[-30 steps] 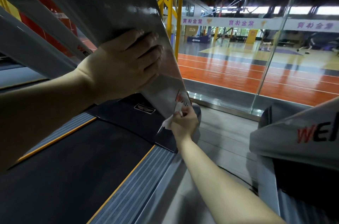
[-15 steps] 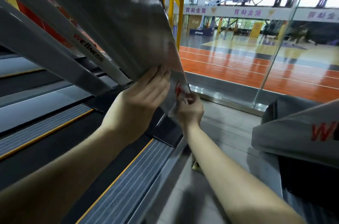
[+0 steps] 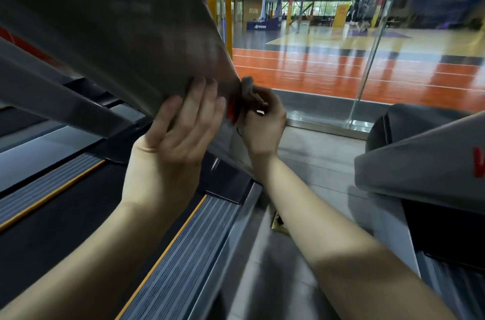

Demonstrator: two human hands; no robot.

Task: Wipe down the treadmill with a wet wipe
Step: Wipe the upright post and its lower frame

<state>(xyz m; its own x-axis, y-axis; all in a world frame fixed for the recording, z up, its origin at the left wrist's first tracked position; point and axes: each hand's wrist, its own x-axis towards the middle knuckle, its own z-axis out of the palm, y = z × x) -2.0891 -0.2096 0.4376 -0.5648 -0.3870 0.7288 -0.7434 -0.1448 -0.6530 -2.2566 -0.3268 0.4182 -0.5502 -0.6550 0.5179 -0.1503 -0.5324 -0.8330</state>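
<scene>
Your left hand (image 3: 173,152) lies flat, fingers straight, on the treadmill upright (image 3: 131,31) — brace there. Your right hand (image 3: 263,125) grips the wet wipe (image 3: 247,87) at the upright's far edge — drag firmly along it.

Open floor lane (image 3: 309,162) between slanted treadmill upright (image 3: 126,31) and neighbouring treadmill (image 3: 420,162), glass wall (image 3: 315,62) close beyond

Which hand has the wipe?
The right hand, gripping the greyish wipe at the upright's edge; the left hand lies flat on the upright, holding nothing.
</scene>
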